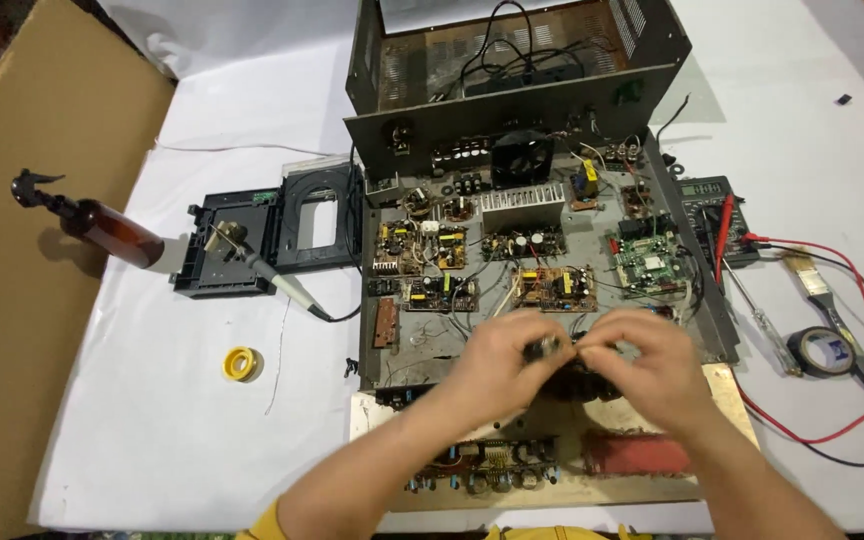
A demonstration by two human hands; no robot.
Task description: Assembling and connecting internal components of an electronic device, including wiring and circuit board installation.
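Step in hand: both hands meet over the front of the opened amplifier chassis (552,250), working a small dark cylindrical part (549,349) held between them; judged a fitting or freeing action on a component.
Left hand (497,365): fingers pinched narrow on the small part's left end.
Right hand (652,365): fingers curled narrow on the same part from the right; what lies under the palm is hidden.
Part location: at 6 o'clock of the chassis floor, just above the front panel (552,470).
Next move calls for: fine fingertip control, keeping clear of the loose wires beneath.
Obstructions: circuit boards (422,245) and wiring crowd close at 12 o'clock of the hands.
Surroundings: multimeter (707,205) with red lead at 2 o'clock; black tape roll (820,350) and brush (810,275) at 3 o'clock; disc drive tray (272,225), soldering iron (272,275) and brown spray bottle (102,225) at 10 o'clock; yellow tape roll (240,363) at 9 o'clock.
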